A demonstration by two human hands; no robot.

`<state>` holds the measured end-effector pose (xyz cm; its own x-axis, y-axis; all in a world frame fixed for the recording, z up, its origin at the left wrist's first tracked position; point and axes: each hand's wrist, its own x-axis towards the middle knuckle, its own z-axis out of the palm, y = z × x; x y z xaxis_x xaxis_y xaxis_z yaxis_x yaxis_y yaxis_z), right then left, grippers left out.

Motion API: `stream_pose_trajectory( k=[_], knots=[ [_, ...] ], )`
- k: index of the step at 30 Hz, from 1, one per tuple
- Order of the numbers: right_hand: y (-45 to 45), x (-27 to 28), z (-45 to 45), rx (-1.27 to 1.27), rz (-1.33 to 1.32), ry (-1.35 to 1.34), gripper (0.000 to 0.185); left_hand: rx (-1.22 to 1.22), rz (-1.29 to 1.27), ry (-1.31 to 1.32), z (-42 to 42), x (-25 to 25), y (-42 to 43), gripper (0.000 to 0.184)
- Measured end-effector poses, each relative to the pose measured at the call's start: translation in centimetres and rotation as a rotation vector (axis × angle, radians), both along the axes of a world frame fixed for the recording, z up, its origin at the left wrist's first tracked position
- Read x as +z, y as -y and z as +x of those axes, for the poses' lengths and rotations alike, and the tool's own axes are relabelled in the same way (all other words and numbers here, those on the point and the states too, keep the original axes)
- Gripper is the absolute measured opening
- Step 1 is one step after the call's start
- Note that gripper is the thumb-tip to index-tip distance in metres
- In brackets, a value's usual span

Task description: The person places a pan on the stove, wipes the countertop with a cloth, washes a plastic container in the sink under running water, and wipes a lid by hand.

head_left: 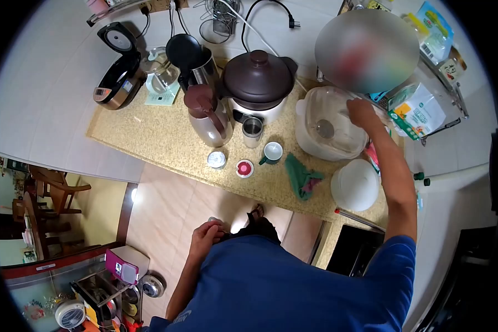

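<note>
My right hand [363, 114] reaches over the right part of a large translucent plastic container [314, 145], its fingers closed; what they grip is hidden. A small round see-through item [325, 129] shows inside that container. Low in front of my body is my left hand [206, 237], its fingers curled round a small greyish object [214, 221] that I cannot make out. On the counter [166, 145], left of the container, stand a green and white mug [272, 151], a metal-rimmed cup [252, 128], a red and white round item [244, 168] and a small white jar [216, 160].
A green cloth [299, 176] and a white round container [355, 186] lie near the front edge. Behind stand a dark pot [258, 81], a thermos jug [209, 119], a kettle [203, 66] and an open rice cooker [119, 83]. A rack [447, 83] holds packets at right.
</note>
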<state>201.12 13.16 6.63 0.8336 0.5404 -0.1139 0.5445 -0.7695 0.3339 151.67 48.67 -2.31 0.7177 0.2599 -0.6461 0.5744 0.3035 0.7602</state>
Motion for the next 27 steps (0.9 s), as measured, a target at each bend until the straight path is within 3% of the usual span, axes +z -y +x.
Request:
stream_pose_trajectory(
  k=[6, 11, 27],
  knots=[
    [-0.1, -2.1, 2.7, 0.046, -0.036, 0.021, 0.010, 0.054, 0.031, 0.028, 2.0, 0.1, 0.2, 0.034],
    [-0.4, -2.9, 3.1, 0.095, 0.086, 0.043, 0.006, 0.041, 0.051, 0.016, 2.8, 0.2, 0.0, 0.034],
    [-1.2, -0.1, 1.9, 0.004, -0.069, -0.071, 0.012, 0.012, 0.045, 0.018, 2.5, -0.3, -0.9, 0.030]
  ],
)
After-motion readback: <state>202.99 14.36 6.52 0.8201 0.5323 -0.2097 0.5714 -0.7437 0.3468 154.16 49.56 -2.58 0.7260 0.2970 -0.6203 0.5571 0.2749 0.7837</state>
